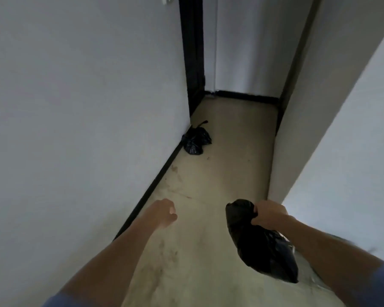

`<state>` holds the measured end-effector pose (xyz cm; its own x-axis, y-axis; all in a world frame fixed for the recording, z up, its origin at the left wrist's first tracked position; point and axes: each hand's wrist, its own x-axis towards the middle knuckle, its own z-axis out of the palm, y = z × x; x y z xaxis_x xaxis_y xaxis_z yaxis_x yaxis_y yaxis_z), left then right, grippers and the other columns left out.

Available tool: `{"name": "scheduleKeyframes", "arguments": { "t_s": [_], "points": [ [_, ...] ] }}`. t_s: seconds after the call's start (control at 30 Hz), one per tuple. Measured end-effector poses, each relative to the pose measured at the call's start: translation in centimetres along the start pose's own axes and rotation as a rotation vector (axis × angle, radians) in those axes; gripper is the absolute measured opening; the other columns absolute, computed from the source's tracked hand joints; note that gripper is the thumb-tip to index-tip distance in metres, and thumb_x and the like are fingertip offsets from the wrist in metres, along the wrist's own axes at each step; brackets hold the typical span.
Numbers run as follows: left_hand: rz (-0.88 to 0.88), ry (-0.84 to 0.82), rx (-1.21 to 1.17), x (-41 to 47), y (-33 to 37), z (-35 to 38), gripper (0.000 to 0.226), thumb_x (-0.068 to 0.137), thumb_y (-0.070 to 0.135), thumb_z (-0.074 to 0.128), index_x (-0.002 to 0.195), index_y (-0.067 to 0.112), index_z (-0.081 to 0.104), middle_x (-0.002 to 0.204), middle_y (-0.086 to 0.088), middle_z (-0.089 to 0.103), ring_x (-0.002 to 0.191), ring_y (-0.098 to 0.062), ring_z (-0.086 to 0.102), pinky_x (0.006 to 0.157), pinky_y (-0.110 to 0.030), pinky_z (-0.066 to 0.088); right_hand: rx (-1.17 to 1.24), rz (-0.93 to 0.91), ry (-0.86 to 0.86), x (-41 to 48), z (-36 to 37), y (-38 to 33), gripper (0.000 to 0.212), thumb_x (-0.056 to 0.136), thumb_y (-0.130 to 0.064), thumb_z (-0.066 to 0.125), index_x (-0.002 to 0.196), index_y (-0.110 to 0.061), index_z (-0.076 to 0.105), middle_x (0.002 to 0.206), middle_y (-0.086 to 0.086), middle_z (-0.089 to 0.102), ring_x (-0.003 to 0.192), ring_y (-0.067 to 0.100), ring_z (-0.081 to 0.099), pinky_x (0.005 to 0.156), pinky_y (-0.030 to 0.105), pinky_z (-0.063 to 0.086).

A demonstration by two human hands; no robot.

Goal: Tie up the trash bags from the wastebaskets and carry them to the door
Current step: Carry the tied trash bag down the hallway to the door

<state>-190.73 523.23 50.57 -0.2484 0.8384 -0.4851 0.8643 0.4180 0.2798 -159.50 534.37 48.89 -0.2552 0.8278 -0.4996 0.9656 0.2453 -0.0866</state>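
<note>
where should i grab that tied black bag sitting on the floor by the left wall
Take the tied trash bag by its knotted neck, the twisted tail sticking up at its top. Come down from above and from the right, the open hallway side, since the wall blocks its left. The free left hand could probably do it.

A narrow corridor runs ahead, its pale floor scuffed and stained nearer us. A white wall closes the left side, edged by a black baseboard. Another white wall juts in on the right.
</note>
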Motion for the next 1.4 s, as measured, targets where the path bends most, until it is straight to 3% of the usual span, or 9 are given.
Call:
{"name": "scheduleKeyframes", "arguments": {
  "t_s": [0.13,0.37,0.47,0.6,0.77,1.03,1.13,1.27,1.4],
  "points": [
    [-0.073,-0.012,-0.051,8.1,-1.2,-3.4,0.021,0.087,0.035,0.056,0.104,0.024,0.06,0.118,0.0,0.06,0.106,-0.019,0.059,0.089,-0.031,0.049,-0.033,-0.062,0.018,10.1,-5.5,-2.3,0.04,0.082,-0.043,0.063,0.115,-0.02,0.057,0.109,0.002,0.063,0.098,0.022,0.062,0.084,0.03,0.052],
    [-0.119,-0.064,-0.113,26.1,-2.8,-10.0,0.013,0.084,0.033,0.056,0.094,0.025,0.06,0.109,0.0,0.063,0.1,-0.017,0.059,0.092,-0.035,0.051,-0.022,-0.059,-0.005,27.9,-12.8,-6.4,0.032,0.083,-0.041,0.064,0.106,-0.021,0.056,0.108,0.001,0.063,0.092,0.02,0.059,0.071,0.025,0.041],
    [-0.111,-0.063,-0.126,33.5,-1.8,-15.1,0.02,0.085,0.03,0.056,0.102,0.021,0.063,0.11,-0.001,0.063,0.1,-0.018,0.06,0.091,-0.033,0.05,0.029,-0.04,-0.017,34.9,-16.6,-8.1,0.033,0.08,-0.042,0.066,0.104,-0.022,0.056,0.109,0.002,0.064,0.093,0.021,0.061,0.073,0.027,0.044],
    [-0.087,-0.068,-0.117,42.1,-0.5,-21.1,0.02,0.084,0.033,0.055,0.099,0.023,0.064,0.109,0.0,0.064,0.099,-0.018,0.061,0.092,-0.037,0.052,0.084,-0.036,-0.05,42.3,-21.8,-10.4,0.046,0.08,-0.045,0.068,0.118,-0.021,0.056,0.116,0.002,0.062,0.101,0.022,0.061,0.081,0.028,0.047],
    [-0.085,-0.056,-0.136,52.3,0.3,-25.8,0.021,0.086,0.032,0.055,0.102,0.021,0.064,0.11,-0.001,0.065,0.102,-0.019,0.061,0.092,-0.036,0.051,0.109,-0.066,-0.099,53.5,-26.5,-12.8,0.046,0.08,-0.044,0.068,0.117,-0.019,0.056,0.112,0.002,0.062,0.096,0.021,0.06,0.075,0.027,0.045],
    [-0.273,-0.094,-0.206,67.2,-1.5,-28.1,0.023,0.09,0.03,0.057,0.108,0.018,0.063,0.114,-0.003,0.066,0.104,-0.019,0.061,0.092,-0.033,0.05,0.141,-0.13,-0.271,73.0,-28.7,-17.8,0.047,0.081,-0.042,0.07,0.116,-0.013,0.056,0.109,0.006,0.061,0.095,0.025,0.061,0.08,0.032,0.048],
    [-0.311,-0.098,-0.252,71.9,-2.2,-29.0,0.024,0.091,0.028,0.057,0.11,0.016,0.064,0.116,-0.005,0.064,0.107,-0.021,0.06,0.092,-0.031,0.048,0.178,-0.135,-0.331,78.4,-29.7,-20.2,0.033,0.081,-0.035,0.071,0.096,-0.008,0.061,0.087,0.006,0.058,0.075,0.024,0.056,0.067,0.031,0.041],
    [-0.351,-0.186,-0.273,77.3,-3.8,-28.7,0.022,0.09,0.032,0.056,0.106,0.019,0.064,0.114,-0.004,0.065,0.105,-0.02,0.06,0.092,-0.034,0.05,0.248,-0.103,-0.394,84.4,-29.4,-23.3,0.029,0.082,-0.031,0.069,0.079,-0.011,0.048,0.076,0.009,0.049,0.066,0.023,0.049,0.062,0.033,0.034],
    [-0.343,-0.227,-0.25,85.5,-6.3,-26.8,0.02,0.09,0.034,0.054,0.103,0.022,0.064,0.114,-0.002,0.065,0.105,-0.02,0.061,0.092,-0.034,0.051,0.283,-0.046,-0.436,92.0,-26.7,-26.0,0.028,0.081,-0.03,0.07,0.083,-0.004,0.06,0.081,0.017,0.062,0.08,0.035,0.066,0.063,0.034,0.041]
  ]
}}
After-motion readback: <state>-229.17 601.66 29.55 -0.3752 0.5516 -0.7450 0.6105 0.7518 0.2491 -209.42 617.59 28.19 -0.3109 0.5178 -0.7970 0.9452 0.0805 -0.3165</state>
